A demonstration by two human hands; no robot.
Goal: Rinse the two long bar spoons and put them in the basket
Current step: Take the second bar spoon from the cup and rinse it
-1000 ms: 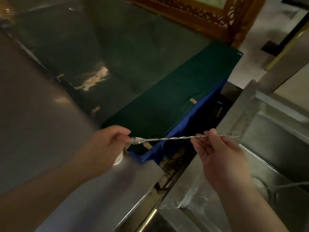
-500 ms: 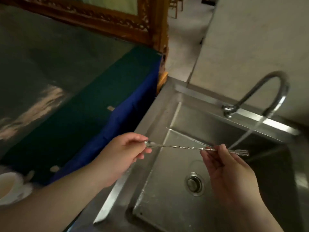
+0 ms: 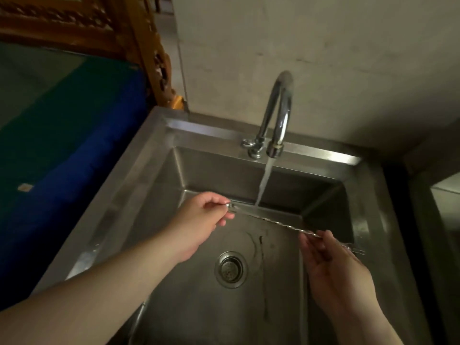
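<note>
A long twisted metal bar spoon (image 3: 273, 222) stretches across the steel sink (image 3: 139, 175), held at both ends. My left hand (image 3: 199, 220) pinches the bowl end. My right hand (image 3: 333, 265) grips the shaft near the small fork end, which sticks out to the right. Water (image 3: 264, 181) runs from the curved faucet (image 3: 276, 113) and meets the spoon's shaft close to the bowl end. Only one bar spoon can be seen, and no basket is in view.
The drain (image 3: 230, 268) sits in the middle of the sink floor under the spoon. A green and blue cloth-covered counter (image 3: 62, 145) lies to the left, with a carved wooden frame (image 3: 149, 46) behind it. A concrete wall backs the faucet.
Both hands carried the spoon from over the cloth counter rightward into the sink. The shaft now sits in the running water; half a second ago the stream fell beside the fork end.
</note>
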